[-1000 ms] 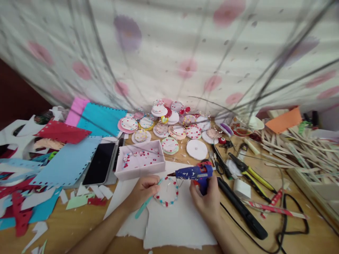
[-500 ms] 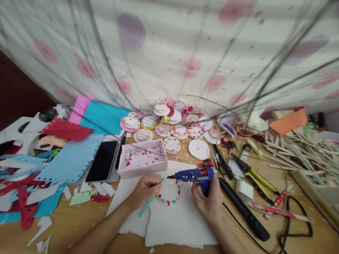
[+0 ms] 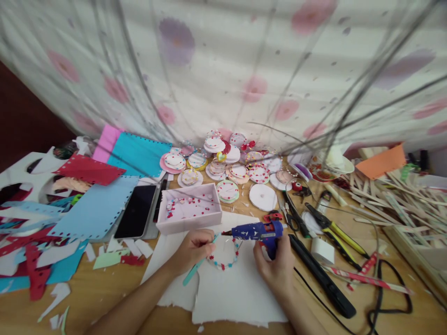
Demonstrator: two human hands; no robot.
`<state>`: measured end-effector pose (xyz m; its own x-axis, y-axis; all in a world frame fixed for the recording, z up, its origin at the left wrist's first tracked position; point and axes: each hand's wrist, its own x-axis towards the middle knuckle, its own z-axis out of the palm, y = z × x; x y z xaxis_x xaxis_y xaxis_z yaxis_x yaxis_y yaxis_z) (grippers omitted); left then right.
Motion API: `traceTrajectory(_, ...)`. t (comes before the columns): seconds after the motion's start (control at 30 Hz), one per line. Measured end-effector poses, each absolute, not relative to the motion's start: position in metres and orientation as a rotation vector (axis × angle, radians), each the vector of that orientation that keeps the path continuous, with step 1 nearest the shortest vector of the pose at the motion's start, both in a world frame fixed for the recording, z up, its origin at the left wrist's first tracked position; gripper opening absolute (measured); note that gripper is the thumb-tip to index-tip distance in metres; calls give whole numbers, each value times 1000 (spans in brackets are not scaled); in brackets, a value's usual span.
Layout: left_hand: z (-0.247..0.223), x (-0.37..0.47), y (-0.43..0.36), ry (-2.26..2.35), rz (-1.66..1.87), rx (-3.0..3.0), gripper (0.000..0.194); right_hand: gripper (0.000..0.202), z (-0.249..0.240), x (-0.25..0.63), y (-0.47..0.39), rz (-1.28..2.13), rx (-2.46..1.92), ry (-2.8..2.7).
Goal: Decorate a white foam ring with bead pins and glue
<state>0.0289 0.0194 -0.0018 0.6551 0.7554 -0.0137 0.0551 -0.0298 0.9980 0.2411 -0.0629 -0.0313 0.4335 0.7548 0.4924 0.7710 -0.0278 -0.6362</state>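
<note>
Two hands over white paper, left hand pinching teal stick, right hand gripping glue gun, beaded disc between them

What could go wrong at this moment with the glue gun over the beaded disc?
The glue gun nozzle points toward the left hand, which holds a stick at the disc; hot glue might reach those fingers. The right hand works beside a cord and scissors, so a snag seems possible. Drips could stick the disc to the paper.
</note>
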Motion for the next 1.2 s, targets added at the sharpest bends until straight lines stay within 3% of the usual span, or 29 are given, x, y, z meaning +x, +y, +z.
traceTrajectory(1.03,-2,29,20,666,666,1508,38,24,-34,243,-62,-104,-1820,-1325)
traceTrajectory(1.2,-3,29,22,669,661,1522,39,35,-23,237,-62,73,-1789,-1156)
